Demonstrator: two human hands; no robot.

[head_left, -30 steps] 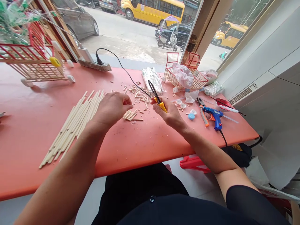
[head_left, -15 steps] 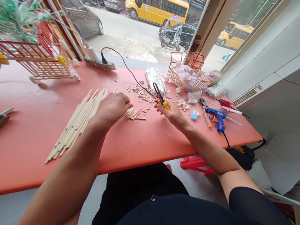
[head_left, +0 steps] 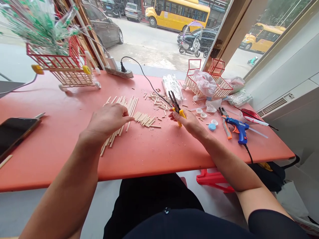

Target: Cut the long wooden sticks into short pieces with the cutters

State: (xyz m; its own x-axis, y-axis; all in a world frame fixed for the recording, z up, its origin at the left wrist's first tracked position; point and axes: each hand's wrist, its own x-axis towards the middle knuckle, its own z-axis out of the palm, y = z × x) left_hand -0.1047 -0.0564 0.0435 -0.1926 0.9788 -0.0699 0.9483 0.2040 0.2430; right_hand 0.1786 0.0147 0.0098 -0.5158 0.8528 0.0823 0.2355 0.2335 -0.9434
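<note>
My right hand (head_left: 188, 121) is wrapped around a pair of pliers (head_left: 181, 117) with yellow handles, its dark jaws pointing up and away from me. Fingers bent and drawn together, my left hand (head_left: 106, 120) hovers over a bundle of long wooden sticks (head_left: 132, 107). Its thumb tip comes right up to a row of short cut sticks (head_left: 144, 119); whatever it pinches, if anything, is hidden. Behind the row lies a loose heap of small stick pieces (head_left: 158, 99).
At the right are a blue glue gun (head_left: 238, 128), orange-handled pliers (head_left: 226, 127) and a blue cap (head_left: 212, 126). Small stick-built carts stand at back left (head_left: 72, 74) and back right (head_left: 219, 84). A phone (head_left: 18, 132) lies left; a cable runs from the power strip (head_left: 119, 72).
My view has swung to the left, bringing the phone into sight. My left hand has moved back from the short sticks slightly, and these now lie in a wider row. The pliers stay in my right hand.
</note>
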